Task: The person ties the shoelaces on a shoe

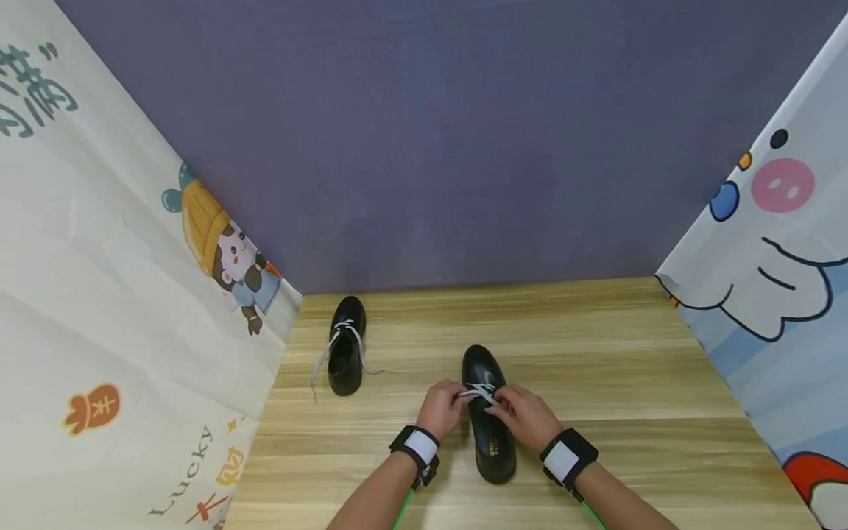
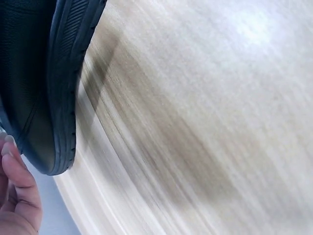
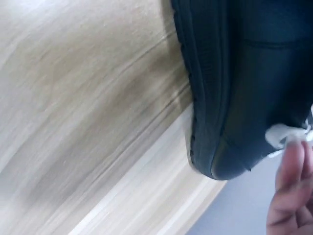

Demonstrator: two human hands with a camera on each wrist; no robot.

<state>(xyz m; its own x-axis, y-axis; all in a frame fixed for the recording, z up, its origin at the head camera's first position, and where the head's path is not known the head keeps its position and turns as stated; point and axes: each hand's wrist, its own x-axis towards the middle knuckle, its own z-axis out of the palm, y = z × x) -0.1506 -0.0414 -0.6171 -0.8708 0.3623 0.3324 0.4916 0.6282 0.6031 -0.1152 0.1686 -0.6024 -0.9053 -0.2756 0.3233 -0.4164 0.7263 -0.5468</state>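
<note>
Head view: a black leather lace-up shoe (image 1: 489, 419) lies on the light wooden table (image 1: 596, 353), toe pointing away from the person, between the two hands. The left hand (image 1: 439, 407) and the right hand (image 1: 526, 414) meet over its lacing, each with fingers curled and pinching one end of the white shoelace (image 1: 478, 392), which is drawn across the top of the shoe between them. Both wrists carry black straps with white patches. A second black leather shoe (image 1: 347, 344) stands well apart, farther back and to the left near the table's rear corner, its white laces (image 1: 322, 361) undone and trailing loosely onto the wood on both sides. A grey-purple backdrop (image 1: 430, 132) closes the rear of the scene; cartoon-printed cloth panels (image 1: 119, 294) flank the table on either side. Left wrist view: the ribbed black sole edge and toe of the held shoe (image 2: 44, 88) rest on the wood grain, with fingers (image 2: 17, 188) just beside the toe. Right wrist view: the same shoe's toe (image 3: 244, 88) with a piece of white lace (image 3: 281, 134) touching a fingertip (image 3: 288, 171).
</note>
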